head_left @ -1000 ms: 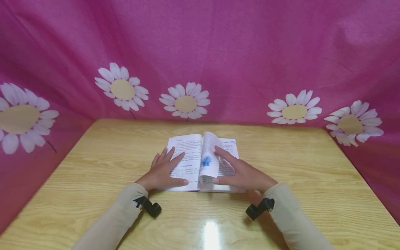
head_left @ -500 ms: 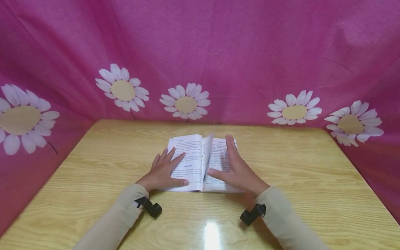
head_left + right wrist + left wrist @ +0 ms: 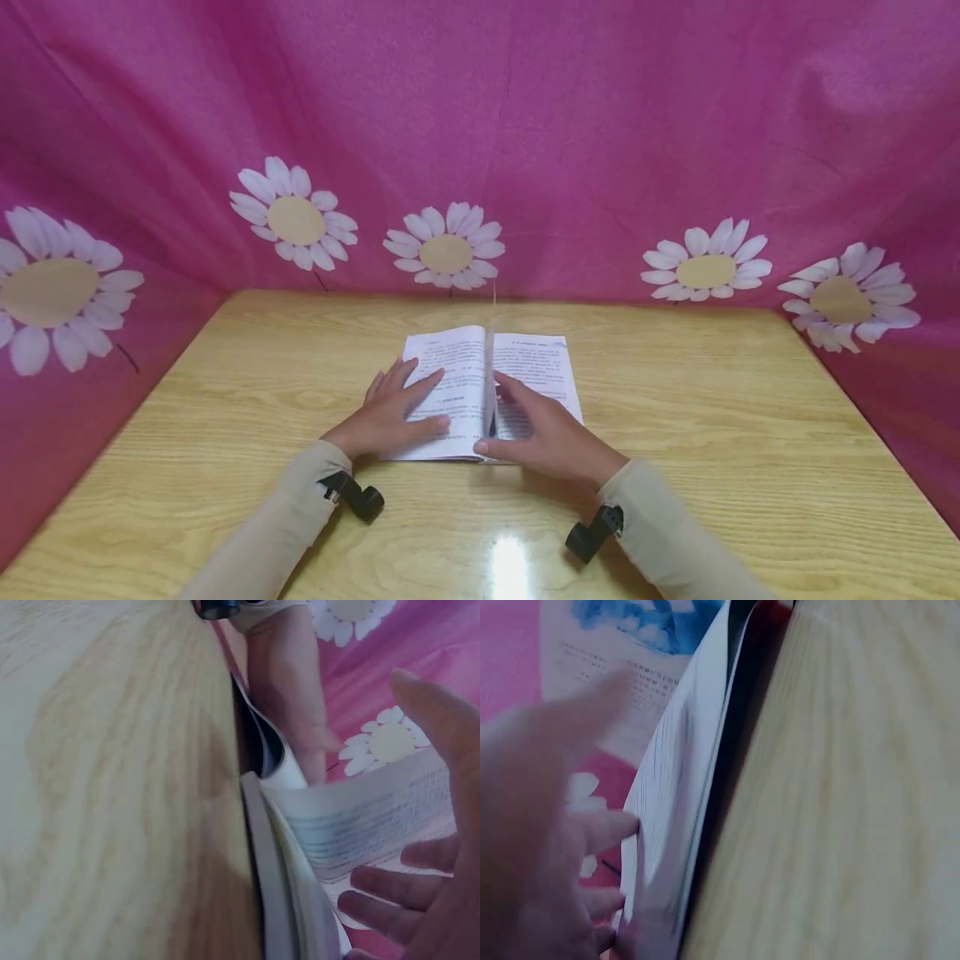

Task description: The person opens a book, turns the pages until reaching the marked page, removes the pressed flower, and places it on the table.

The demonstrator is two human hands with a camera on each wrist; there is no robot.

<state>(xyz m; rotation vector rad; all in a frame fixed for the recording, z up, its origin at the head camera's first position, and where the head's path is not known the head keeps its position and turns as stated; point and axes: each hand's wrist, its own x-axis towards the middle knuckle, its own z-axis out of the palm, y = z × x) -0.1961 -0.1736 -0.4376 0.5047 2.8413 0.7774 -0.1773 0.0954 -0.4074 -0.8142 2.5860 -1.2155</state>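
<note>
The open book (image 3: 536,367) lies at mid-table (image 3: 427,525), its spine running near to far, and a raised page (image 3: 360,821) stands almost upright along that line. The right hand (image 3: 551,433) is nearer to this page, mostly to its right, thumb and fingers wide apart (whether they touch the paper, I cannot tell). The left hand (image 3: 390,414), fingers spread and not gripping, rests over the book's left side.
</note>
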